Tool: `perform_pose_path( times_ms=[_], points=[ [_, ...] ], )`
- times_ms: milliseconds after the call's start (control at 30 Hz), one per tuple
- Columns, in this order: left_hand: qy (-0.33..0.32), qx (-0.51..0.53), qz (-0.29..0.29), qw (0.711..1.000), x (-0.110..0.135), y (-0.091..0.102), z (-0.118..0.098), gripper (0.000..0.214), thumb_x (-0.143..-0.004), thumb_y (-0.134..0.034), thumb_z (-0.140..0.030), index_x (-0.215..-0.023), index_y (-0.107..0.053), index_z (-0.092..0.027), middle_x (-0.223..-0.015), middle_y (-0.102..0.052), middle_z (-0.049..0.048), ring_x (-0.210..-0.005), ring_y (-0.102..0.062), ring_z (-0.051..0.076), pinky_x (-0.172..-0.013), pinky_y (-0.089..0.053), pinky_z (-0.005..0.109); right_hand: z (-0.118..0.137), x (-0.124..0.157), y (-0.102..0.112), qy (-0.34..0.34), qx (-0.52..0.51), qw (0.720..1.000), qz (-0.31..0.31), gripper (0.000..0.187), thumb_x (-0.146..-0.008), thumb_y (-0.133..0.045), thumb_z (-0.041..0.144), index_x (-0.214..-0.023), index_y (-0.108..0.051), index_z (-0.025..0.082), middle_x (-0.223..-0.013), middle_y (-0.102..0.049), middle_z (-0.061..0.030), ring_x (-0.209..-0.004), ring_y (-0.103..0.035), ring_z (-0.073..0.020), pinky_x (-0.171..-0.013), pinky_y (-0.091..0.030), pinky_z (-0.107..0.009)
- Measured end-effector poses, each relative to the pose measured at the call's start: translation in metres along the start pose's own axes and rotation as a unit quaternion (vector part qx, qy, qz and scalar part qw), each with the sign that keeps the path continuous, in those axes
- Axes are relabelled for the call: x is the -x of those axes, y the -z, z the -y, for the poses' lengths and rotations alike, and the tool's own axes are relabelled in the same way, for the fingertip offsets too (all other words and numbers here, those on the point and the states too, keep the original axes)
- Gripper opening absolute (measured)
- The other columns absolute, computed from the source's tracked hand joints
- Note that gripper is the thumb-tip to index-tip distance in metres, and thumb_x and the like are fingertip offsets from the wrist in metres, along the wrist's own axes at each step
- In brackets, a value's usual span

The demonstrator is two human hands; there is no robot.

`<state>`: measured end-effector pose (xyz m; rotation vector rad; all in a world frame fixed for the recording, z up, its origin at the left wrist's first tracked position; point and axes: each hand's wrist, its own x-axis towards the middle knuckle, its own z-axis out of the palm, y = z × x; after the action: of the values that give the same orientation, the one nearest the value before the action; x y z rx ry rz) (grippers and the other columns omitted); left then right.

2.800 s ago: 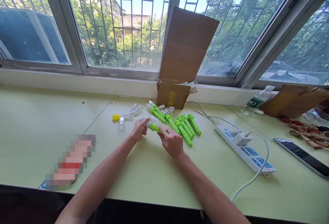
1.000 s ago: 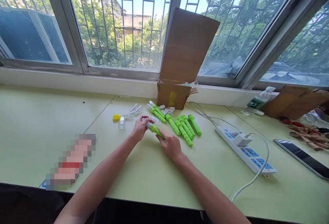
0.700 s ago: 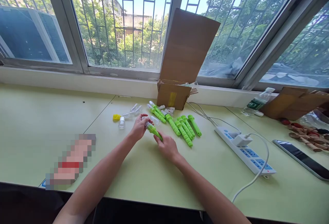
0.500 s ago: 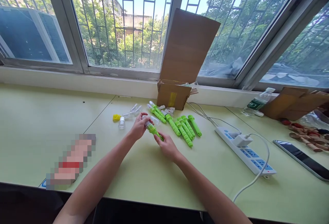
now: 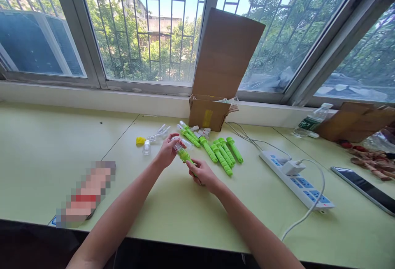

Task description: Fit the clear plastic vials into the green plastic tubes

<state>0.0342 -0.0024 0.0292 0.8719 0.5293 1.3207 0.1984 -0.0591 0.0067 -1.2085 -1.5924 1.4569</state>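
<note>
Both my hands hold one green ribbed stick with a clear tip (image 5: 184,155) just above the pale green table (image 5: 185,211). My left hand (image 5: 167,153) pinches the clear tip end. My right hand (image 5: 202,172) is wrapped round the green handle end. Just beyond lies a row of several similar green sticks (image 5: 220,154). Left of them lie clear plastic tubes (image 5: 159,133), a small clear cap (image 5: 146,147) and a yellow piece (image 5: 140,140).
An open cardboard box (image 5: 207,112) stands against the window sill. A white power strip (image 5: 296,180) with a plugged charger and cable lies at the right. Farther right are a phone (image 5: 364,188), a water bottle (image 5: 311,121), cardboard and wooden pieces. A blurred patch (image 5: 86,193) lies near the front left.
My right hand has slid a little towards me along the green handle, and the stick has tilted slightly more upright. The left hand stays on the clear tip.
</note>
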Motion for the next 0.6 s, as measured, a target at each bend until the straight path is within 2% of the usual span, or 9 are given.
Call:
perform_pose_path(
  times_ms=[67, 133, 233, 333, 400, 500, 600],
  points=[
    [0.003, 0.006, -0.009, 1.000, -0.001, 0.001, 0.000, 0.033, -0.073, -0.067, -0.032, -0.098, -0.050, -0.018, -0.068, -0.058, -0.0022, -0.065, -0.062, 0.015, -0.070, -0.051, 0.032, -0.003, -0.002, -0.003, 0.065, 0.098, 0.992, -0.048, 0.042, -0.084, -0.048, 0.056, -0.096, -0.063, 0.019, -0.053, -0.046, 0.0051, -0.041, -0.039, -0.0087, -0.042, -0.031, -0.022],
    [0.011, -0.012, -0.020, 1.000, -0.003, 0.004, 0.002, 0.031, -0.073, -0.066, -0.038, -0.094, -0.052, -0.017, -0.068, -0.059, -0.0005, -0.066, -0.063, 0.016, -0.067, -0.051, 0.031, -0.006, -0.003, -0.003, 0.132, 0.220, 0.961, -0.102, 0.038, -0.087, -0.047, 0.050, -0.104, -0.066, 0.021, -0.064, -0.059, 0.0005, -0.054, -0.051, -0.0131, -0.053, -0.038, -0.025],
    [0.015, -0.104, -0.069, 0.992, -0.006, 0.009, 0.008, 0.032, -0.071, -0.066, -0.042, -0.086, -0.056, -0.016, -0.068, -0.060, 0.0017, -0.063, -0.061, 0.015, -0.056, -0.049, 0.026, -0.013, -0.004, 0.004, 0.173, 0.389, 0.884, -0.191, 0.039, -0.088, -0.049, 0.043, -0.120, -0.061, 0.027, -0.089, -0.070, -0.0041, -0.072, -0.060, -0.0185, -0.063, -0.040, -0.027],
    [0.018, -0.186, -0.115, 0.976, -0.007, 0.014, 0.014, 0.032, -0.068, -0.068, -0.043, -0.079, -0.058, -0.016, -0.068, -0.059, 0.0017, -0.055, -0.057, 0.012, -0.050, -0.048, 0.024, -0.019, -0.007, 0.015, 0.176, 0.507, 0.810, -0.236, 0.039, -0.089, -0.049, 0.040, -0.125, -0.059, 0.030, -0.093, -0.070, -0.0046, -0.073, -0.061, -0.0191, -0.059, -0.037, -0.026],
    [0.029, -0.212, -0.115, 0.970, -0.007, 0.015, 0.017, 0.033, -0.068, -0.068, -0.046, -0.078, -0.058, -0.016, -0.066, -0.058, 0.0012, -0.054, -0.058, 0.013, -0.047, -0.048, 0.024, -0.021, -0.008, 0.021, 0.188, 0.552, 0.773, -0.250, 0.037, -0.091, -0.048, 0.038, -0.125, -0.060, 0.031, -0.092, -0.069, -0.0048, -0.073, -0.061, -0.0183, -0.058, -0.035, -0.026],
    [0.054, -0.243, -0.104, 0.963, -0.006, 0.015, 0.018, 0.036, -0.071, -0.064, -0.051, -0.078, -0.056, -0.016, -0.061, -0.058, 0.0012, -0.046, -0.058, 0.013, -0.038, -0.041, 0.020, -0.019, -0.008, 0.025, 0.205, 0.583, 0.740, -0.264, 0.035, -0.093, -0.044, 0.035, -0.124, -0.061, 0.030, -0.089, -0.068, -0.0061, -0.078, -0.060, -0.0185, -0.061, -0.035, -0.026],
    [0.057, -0.261, -0.107, 0.958, -0.005, 0.014, 0.019, 0.039, -0.072, -0.062, -0.053, -0.075, -0.054, -0.016, -0.056, -0.057, 0.0006, -0.038, -0.054, 0.012, -0.034, -0.034, 0.018, -0.017, -0.007, 0.023, 0.201, 0.588, 0.740, -0.257, 0.037, -0.094, -0.042, 0.034, -0.125, -0.060, 0.029, -0.089, -0.067, -0.0077, -0.080, -0.059, -0.0195, -0.064, -0.035, -0.026]
  ],
)
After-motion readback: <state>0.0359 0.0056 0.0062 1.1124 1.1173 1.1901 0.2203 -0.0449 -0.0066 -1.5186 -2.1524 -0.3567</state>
